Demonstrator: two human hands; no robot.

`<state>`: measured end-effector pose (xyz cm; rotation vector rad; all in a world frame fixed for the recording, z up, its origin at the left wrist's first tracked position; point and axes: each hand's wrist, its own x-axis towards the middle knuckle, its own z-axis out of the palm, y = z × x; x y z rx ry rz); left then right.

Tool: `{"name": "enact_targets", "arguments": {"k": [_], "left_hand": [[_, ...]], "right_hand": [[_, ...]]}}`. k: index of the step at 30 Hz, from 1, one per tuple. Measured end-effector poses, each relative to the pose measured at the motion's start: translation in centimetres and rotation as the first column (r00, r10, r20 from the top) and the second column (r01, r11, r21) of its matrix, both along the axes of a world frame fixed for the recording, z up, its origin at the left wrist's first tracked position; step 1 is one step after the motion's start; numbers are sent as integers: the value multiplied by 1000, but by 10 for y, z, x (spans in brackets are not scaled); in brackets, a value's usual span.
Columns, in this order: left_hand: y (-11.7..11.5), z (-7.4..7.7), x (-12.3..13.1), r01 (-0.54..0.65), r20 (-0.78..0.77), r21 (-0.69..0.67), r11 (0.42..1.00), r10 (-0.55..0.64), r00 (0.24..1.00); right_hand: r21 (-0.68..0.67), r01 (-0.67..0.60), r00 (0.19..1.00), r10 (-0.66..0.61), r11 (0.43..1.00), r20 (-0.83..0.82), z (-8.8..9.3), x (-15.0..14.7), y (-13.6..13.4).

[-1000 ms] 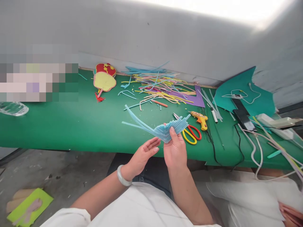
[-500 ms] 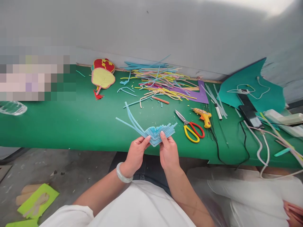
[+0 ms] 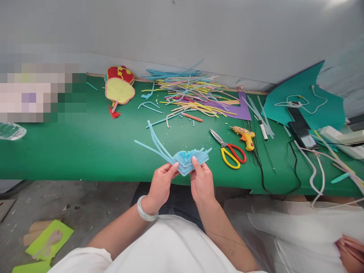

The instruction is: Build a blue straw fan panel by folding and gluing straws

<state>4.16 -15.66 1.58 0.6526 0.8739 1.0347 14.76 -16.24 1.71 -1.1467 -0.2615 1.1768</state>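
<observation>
A light blue woven strip piece point(image 3: 186, 158), fan-shaped with long loose ends trailing to the upper left, hangs just over the near edge of the green table point(image 3: 71, 148). My left hand point(image 3: 162, 185), wearing a pale bangle, pinches its left side with thumb and fingers closed. The right side of the piece is pinched by my right hand point(image 3: 201, 182), thumb on top. Both hands meet at the piece's lower point.
Red-and-yellow scissors point(image 3: 229, 151) and a yellow glue gun point(image 3: 245, 136) lie right of the hands. A heap of coloured strips point(image 3: 190, 94) sits at the back, a yellow fan-shaped craft point(image 3: 118, 91) to its left. Cables, a phone point(image 3: 301, 131) and teal sheet fill the right.
A second ago my left hand was open below the piece; it has closed on the left side. Both hands with the piece came down and left toward the table edge.
</observation>
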Motion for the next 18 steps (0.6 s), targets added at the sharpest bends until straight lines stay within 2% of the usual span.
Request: {"name": "enact_targets", "arguments": {"k": [7, 18], "left_hand": [[2, -3, -2, -21, -51, 33, 999, 22, 998], [-3, -3, -4, -5, -73, 63, 998, 9, 997]], "right_hand": [[4, -91, 996, 91, 996, 1, -1, 2, -2], [-20, -26, 999, 26, 999, -24, 2, -1, -5]]}}
